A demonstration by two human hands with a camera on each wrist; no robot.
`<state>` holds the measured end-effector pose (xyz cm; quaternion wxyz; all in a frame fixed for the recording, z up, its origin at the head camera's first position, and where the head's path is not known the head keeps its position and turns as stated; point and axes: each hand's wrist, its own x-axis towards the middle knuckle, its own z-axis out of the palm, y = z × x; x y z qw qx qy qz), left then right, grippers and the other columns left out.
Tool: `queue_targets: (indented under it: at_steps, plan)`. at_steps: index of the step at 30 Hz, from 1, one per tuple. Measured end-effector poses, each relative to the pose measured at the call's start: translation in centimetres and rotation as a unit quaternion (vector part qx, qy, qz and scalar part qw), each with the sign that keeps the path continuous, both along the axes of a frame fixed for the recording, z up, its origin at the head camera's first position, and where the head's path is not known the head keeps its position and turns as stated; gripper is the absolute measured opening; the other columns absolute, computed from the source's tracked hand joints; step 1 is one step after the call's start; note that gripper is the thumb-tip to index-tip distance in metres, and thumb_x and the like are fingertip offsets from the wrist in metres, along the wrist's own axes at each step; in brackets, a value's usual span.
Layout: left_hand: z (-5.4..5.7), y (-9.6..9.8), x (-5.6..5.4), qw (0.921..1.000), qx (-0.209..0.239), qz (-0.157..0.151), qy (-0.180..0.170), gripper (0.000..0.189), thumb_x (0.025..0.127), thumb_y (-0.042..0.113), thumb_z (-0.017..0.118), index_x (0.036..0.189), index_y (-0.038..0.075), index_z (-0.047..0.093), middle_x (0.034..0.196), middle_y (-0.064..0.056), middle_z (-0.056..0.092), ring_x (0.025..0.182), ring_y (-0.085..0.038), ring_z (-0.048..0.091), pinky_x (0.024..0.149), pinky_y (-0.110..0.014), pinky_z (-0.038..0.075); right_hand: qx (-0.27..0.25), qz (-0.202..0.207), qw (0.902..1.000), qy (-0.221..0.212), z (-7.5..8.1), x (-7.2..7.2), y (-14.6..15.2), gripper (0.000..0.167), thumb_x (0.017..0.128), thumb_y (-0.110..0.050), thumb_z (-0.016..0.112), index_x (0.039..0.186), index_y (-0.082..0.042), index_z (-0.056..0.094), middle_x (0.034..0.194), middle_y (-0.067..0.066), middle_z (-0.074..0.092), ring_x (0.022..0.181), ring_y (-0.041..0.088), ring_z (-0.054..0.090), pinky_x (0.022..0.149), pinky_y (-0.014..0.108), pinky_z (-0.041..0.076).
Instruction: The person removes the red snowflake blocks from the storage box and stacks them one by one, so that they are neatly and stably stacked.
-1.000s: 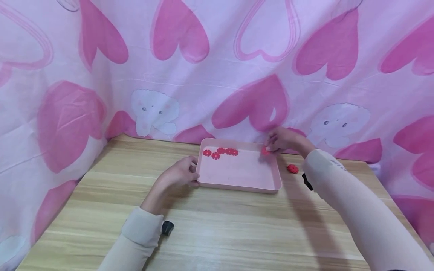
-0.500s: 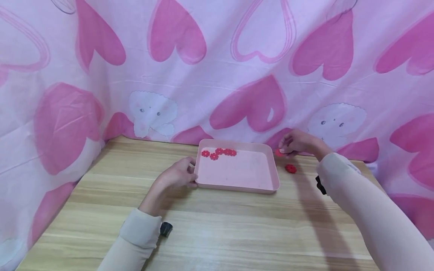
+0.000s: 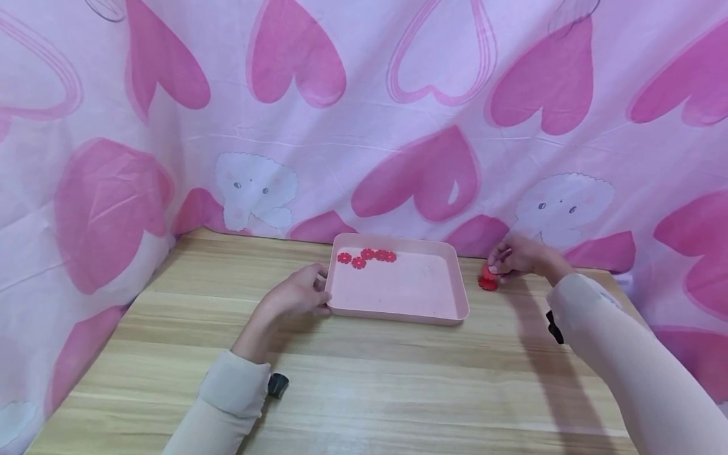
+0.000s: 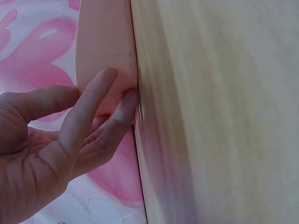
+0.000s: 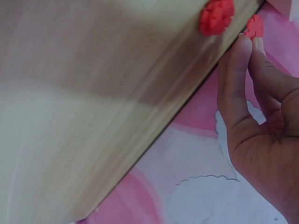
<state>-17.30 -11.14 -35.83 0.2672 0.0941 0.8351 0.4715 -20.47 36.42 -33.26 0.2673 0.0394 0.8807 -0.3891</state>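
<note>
the left hand (image 3: 296, 292) holds the pink tray (image 3: 404, 287) by the corner close to it. its fingers are bent and touch the outside of the wall there. the tray sits flat on the wooden table (image 3: 370, 392), between the 2 hands, touching the left hand and a little apart from the right hand (image 3: 520, 254).

the right hand pinches a red flower piece (image 5: 255, 26) in its fingertips. just below those fingertips, another red flower shape (image 5: 217, 17) lies on the table. from the head, the 2 look like they overlap, but by the right wrist there is a gap between them. i cannot tell if the low shape is 1 piece or a small pile.

inside the tray, 5 red flowers (image 3: 368, 254) lie at the far side, nearer to the left hand than to the right. 3 are close together in a row, and 2 are just beside them, on the left hand's side.

past both hands hangs a pink cloth (image 3: 284, 120) with big hearts and white fluffy animals. both arms have pale sleeves (image 3: 227, 398).
</note>
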Motion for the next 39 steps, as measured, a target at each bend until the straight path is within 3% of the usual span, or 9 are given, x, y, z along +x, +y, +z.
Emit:
queue_targets:
  at_steps: [9, 18, 26, 34, 39]
  plan:
    - [0.0, 0.0, -0.1, 1.0, -0.001, -0.002, -0.001, 0.045, 0.104, -0.005, 0.059, 0.147, -0.008, 0.045, 0.124, -0.026, 0.062, 0.099, -0.027, 0.073, 0.085, -0.035, 0.069, 0.011, 0.01, 0.9998, -0.016, -1.1, 0.8, 0.5, 0.021, 0.1, 0.008, 0.065, 0.119, 0.016, 0.06, 0.102, 0.012, 0.06, 0.081, 0.015, 0.07, 0.078, 0.032, 0.07]
    - [-0.1, -0.1, -0.1, 1.0, -0.002, -0.005, -0.002, 0.046, 0.104, -0.005, 0.059, 0.148, -0.008, 0.045, 0.124, -0.026, 0.062, 0.099, -0.027, 0.073, 0.086, -0.035, 0.069, 0.024, 0.018, 0.9995, 0.01, -1.8, 0.9, 0.7, 0.022, 0.101, -0.003, 0.072, 0.113, 0.013, 0.064, 0.092, 0.009, 0.069, 0.074, 0.013, 0.068, 0.072, 0.031, 0.069]
    - [-0.2, 0.0, -0.2, 1.0, -0.006, 0.004, -0.003, 0.046, 0.104, -0.005, 0.06, 0.147, -0.008, 0.045, 0.12, -0.024, 0.062, 0.096, -0.025, 0.073, 0.085, -0.034, 0.069, 0.032, 0.02, 0.999, 0.022, -2.1, 0.8, 0.5, 0.023, 0.101, -0.002, 0.071, 0.114, 0.015, 0.063, 0.09, 0.008, 0.068, 0.073, 0.013, 0.067, 0.07, 0.031, 0.069]
    - [0.0, -0.1, 0.0, 0.9999, -0.015, -0.001, 0.005, 0.046, 0.103, -0.004, 0.063, 0.146, -0.008, 0.047, 0.117, -0.023, 0.064, 0.095, -0.025, 0.073, 0.085, -0.033, 0.069, 0.094, 0.048, 0.9923, 0.064, -1.1, 0.8, -0.7, 0.023, 0.1, -0.007, 0.073, 0.113, 0.012, 0.07, 0.088, 0.009, 0.071, 0.072, 0.014, 0.067, 0.071, 0.036, 0.069]
    - [0.0, -0.1, 0.1, 0.9998, -0.016, -0.002, 0.01, 0.046, 0.102, -0.004, 0.064, 0.145, -0.007, 0.048, 0.115, -0.022, 0.064, 0.094, -0.026, 0.073, 0.085, -0.034, 0.069, 0.1, 0.06, 0.9885, 0.097, -0.2, 0.8, -2.1, 0.022, 0.098, -0.011, 0.077, 0.108, 0.008, 0.074, 0.083, 0.004, 0.072, 0.07, 0.015, 0.064, 0.065, 0.031, 0.064]
